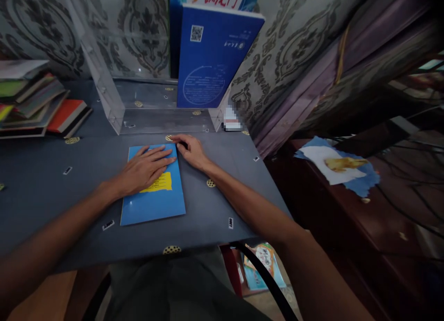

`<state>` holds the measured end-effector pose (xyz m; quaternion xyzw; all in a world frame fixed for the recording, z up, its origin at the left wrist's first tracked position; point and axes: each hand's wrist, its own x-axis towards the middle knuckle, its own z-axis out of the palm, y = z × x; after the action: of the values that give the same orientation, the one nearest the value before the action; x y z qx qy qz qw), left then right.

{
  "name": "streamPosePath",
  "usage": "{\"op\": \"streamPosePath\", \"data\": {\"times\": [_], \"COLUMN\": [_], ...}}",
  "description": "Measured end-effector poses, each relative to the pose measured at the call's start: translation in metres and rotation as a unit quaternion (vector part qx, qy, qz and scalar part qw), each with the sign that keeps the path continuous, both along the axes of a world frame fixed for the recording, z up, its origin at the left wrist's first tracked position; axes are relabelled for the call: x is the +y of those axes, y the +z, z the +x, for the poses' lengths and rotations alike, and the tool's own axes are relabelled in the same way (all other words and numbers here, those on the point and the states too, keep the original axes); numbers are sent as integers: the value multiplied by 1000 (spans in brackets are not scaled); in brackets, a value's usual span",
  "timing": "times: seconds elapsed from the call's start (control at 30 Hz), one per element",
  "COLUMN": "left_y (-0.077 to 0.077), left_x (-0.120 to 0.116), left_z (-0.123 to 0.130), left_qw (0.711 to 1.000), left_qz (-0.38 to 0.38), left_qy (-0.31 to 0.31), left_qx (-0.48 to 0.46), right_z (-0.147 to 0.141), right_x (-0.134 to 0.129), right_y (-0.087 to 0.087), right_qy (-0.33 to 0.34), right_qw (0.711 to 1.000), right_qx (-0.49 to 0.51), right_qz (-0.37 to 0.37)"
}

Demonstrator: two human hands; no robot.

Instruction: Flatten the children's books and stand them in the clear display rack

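A blue book (152, 207) with a yellow text block lies on the grey patterned tablecloth. Across its upper half my left hand (147, 166) rests flat, fingers stretched and slightly spread. Beside the book's top right corner is my right hand (192, 151); its index finger reaches along the top edge and the thumb sits near the corner, with a gap between them. Just beyond both hands stands a clear plastic rack (163, 121), holding a dark blue book (211, 57) upright at its right side.
Stacked books (31, 103) sit at the table's left. Behind hangs a patterned curtain (145, 29). To the right, a dark red surface (350, 214) carries cables and a torn blue and white packet (336, 163). Below the table edge lie more books (263, 265) near a black curved bar (267, 274).
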<state>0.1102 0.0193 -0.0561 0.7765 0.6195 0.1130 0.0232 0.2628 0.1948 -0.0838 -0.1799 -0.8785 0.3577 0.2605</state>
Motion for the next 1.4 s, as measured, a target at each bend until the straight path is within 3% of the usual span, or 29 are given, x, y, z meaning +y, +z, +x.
{"op": "streamPosePath", "data": {"times": [0.13, 0.27, 0.47, 0.7, 0.93, 1.07, 1.17, 1.27, 1.4], "left_y": [2, 12, 29, 13, 8, 1, -2, 0, 4], "left_x": [-1, -7, -42, -79, -85, -85, -87, -92, -102], "left_z": [0, 6, 35, 58, 61, 69, 76, 83, 85], "left_qw": [1000, 997, 989, 994, 993, 994, 994, 995, 996], "left_qz": [6, -7, -36, -2, 24, 41, 40, 34, 35], "left_qy": [-13, -70, -129, -112, -98, -76, -61, -39, -40], "left_qx": [-2, -30, -58, 11, 56, 70, 82, 82, 75], "right_z": [2, 4, 5, 4, 10, 12, 7, -3, -5], "right_x": [-2, -5, -5, -8, -8, -24, -48, -69, -80], "right_y": [2, 6, 6, 4, 11, 20, 26, 27, 23], "right_qy": [1, 1, -3, -10, -29, -32, 35, 154, 176], "right_qw": [1000, 1000, 1000, 1000, 999, 991, 976, 959, 954], "right_qx": [-1, -12, -19, -10, -14, -37, -32, -50, -97], "right_qz": [-1, 1, 12, 19, 35, 121, 212, 232, 222]}}
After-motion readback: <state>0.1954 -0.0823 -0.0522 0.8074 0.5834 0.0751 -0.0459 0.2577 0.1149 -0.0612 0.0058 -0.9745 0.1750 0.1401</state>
